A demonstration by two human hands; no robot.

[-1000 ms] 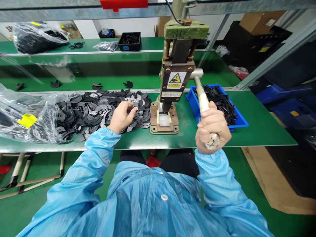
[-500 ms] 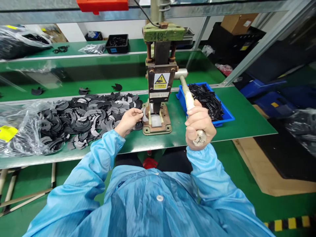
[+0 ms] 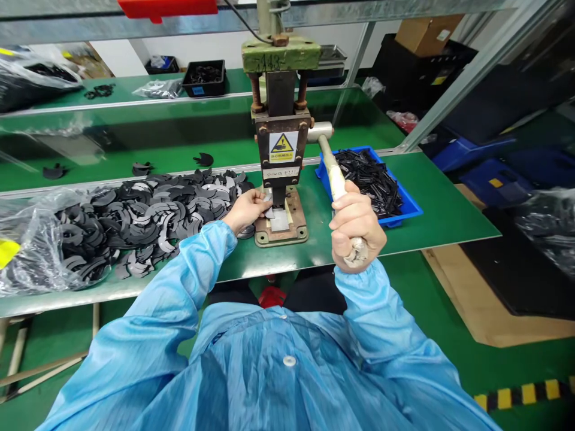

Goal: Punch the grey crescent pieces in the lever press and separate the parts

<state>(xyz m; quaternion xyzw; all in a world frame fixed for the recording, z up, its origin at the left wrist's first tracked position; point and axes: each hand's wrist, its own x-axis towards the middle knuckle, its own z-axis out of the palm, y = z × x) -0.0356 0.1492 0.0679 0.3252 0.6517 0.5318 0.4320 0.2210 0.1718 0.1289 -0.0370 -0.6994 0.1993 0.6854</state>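
Note:
A hand-lever press (image 3: 279, 140) with a warning label stands upright on the bench before me. My left hand (image 3: 250, 209) pinches a small dark curved plastic piece (image 3: 269, 212) at the left side of the press base, close under the ram. Fingers wrapped, my right hand (image 3: 358, 228) grips the wrapped lever handle (image 3: 336, 179) of the press. Left of the press lies a heap of similar grey-black curved pieces (image 3: 153, 209), partly spilling from a clear plastic bag (image 3: 33, 239).
Right of the press sits a blue bin (image 3: 411, 211) full of thin black parts (image 3: 371, 179). On the far shelf are a black tray (image 3: 204, 90) and a clear bag (image 3: 159, 88). Several loose pieces lie behind the heap. A metal post (image 3: 453, 90) slants at the right.
My left hand has brought the curved piece rightward, further in under the press ram. My right hand still holds the lever at about the same height. The whole view has shifted slightly.

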